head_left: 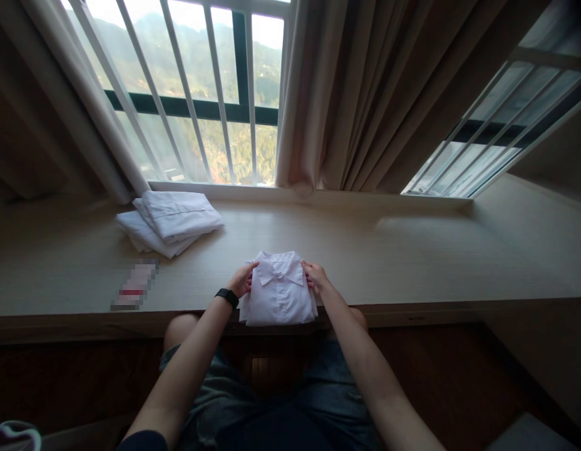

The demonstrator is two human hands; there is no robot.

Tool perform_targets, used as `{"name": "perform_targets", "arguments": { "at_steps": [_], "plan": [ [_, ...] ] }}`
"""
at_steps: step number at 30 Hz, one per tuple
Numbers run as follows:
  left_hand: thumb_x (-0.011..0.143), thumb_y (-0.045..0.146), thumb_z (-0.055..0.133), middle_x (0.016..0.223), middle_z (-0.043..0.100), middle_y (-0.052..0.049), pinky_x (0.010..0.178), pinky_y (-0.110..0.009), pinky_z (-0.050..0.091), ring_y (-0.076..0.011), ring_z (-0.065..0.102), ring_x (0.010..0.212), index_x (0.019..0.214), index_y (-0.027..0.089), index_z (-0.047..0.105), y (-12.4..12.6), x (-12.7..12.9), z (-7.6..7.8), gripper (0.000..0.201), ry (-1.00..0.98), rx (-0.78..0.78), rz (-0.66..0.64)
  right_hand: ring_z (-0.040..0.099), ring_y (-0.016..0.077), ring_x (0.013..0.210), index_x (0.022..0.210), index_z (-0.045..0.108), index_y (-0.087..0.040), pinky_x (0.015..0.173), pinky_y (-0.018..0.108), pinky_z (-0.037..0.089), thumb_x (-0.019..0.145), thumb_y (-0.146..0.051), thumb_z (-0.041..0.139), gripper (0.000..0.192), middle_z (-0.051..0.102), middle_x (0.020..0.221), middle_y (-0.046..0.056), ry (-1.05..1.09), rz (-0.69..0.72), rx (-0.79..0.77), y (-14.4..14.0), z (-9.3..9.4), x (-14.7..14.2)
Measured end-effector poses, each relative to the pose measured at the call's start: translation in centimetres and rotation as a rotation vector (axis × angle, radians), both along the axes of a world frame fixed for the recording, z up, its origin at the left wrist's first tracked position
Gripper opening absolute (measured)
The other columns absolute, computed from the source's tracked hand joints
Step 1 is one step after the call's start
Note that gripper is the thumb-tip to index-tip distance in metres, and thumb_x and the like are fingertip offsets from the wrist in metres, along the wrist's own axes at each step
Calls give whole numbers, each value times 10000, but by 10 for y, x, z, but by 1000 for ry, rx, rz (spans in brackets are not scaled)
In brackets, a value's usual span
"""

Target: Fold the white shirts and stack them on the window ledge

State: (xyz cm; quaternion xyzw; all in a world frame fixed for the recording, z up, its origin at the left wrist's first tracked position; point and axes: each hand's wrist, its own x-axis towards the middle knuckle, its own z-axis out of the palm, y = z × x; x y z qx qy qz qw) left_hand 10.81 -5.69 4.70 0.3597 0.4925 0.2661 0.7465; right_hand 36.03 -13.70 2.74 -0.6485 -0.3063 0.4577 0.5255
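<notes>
Folded shirt (278, 304) at front edge of counter (412, 263), lower end projecting beyond. Left hand (243, 280), right hand (315, 275) grip opposite sides near collar (295, 273). Risk: uneven grip, unsupported end could loosen folds.

Barred window (191, 106) — green hills (154, 44) beyond, brown curtains (365, 94) beside. Pixelated item (136, 282), red-striped — on pale counter (412, 257).

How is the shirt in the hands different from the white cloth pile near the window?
The shirt is held between the left hand and right hand; the white cloth pile lies untouched.
The shirt shows its collar; no collar shows on the pile.
The shirt is folded into a compact block; the pile's layers fan out askew.
Both are white and folded.
</notes>
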Motion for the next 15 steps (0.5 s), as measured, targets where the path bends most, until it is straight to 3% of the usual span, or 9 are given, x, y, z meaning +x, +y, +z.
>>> {"name": "perform_targets", "arguments": {
  "at_steps": [3, 6, 11, 15],
  "plan": [
    [645, 298, 845, 941, 707, -52, 663, -267, 551, -161, 680, 750, 1132, 184, 592, 1, 8, 6, 560, -83, 85, 8, 712, 218, 727, 926, 666, -144, 666, 335, 593, 649, -309, 830, 361, 745, 808, 80, 113, 125, 17, 14, 9, -5],
    [633, 273, 856, 1068, 709, -53, 761, -272, 558, -170, 693, 877, 1202, 221, 568, -4, 8, 6, 639, -86, 181, 26, 731, 249, 826, 966, 663, -160, 749, 378, 598, 671, -325, 816, 371, 754, 872, 87, 191, 172, 32, 13, 5, -7],
    [632, 329, 852, 860, 702, -37, 575, -252, 501, -170, 658, 667, 1103, 183, 617, -4, 0, -6, 547, 136, 143, -2, 702, 217, 710, 829, 631, -159, 662, 319, 575, 627, -324, 812, 317, 719, 722, 43, 91, 21, -47, 8, -16, -5],
    [703, 347, 806, 825, 698, -25, 566, -236, 486, -159, 641, 652, 1152, 191, 632, 1, -2, -8, 507, 215, 191, -20, 692, 204, 697, 889, 654, -167, 640, 292, 561, 620, -330, 822, 356, 719, 721, 33, 29, -38, -31, 3, -20, 1]
  ]
}}
